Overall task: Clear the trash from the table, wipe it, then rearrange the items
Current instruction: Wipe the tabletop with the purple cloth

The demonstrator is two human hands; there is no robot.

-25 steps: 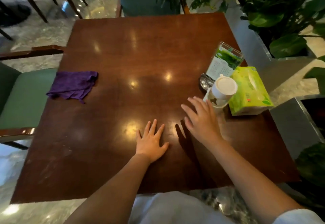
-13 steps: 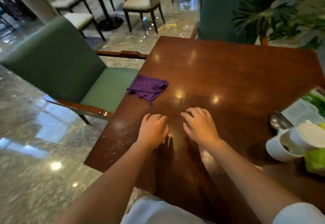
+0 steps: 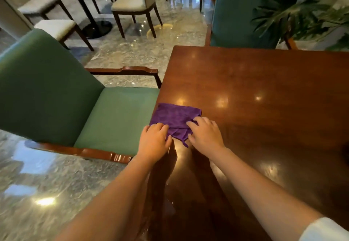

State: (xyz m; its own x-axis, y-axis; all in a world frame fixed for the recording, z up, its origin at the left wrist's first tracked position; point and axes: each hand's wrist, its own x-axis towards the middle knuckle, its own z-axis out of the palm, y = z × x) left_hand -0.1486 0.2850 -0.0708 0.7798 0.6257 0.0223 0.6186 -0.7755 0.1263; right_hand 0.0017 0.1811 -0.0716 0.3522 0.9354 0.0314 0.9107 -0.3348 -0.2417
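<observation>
purple cloth at 9 o'clock edge of tabletop, soft, light, limp. left hand and right hand fingers curled on near edge, gathering; best bunch middle.

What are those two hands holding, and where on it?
Both hold the purple cloth by its near edge: left hand at the left corner, right hand on the right.

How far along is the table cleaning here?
No trash shows on the visible part of the table, so clearing looks done. In hand: the left hand and right hand both touch the purple cloth at the table's edge, apparently taking it up. Wiping and rearranging are left.
</observation>
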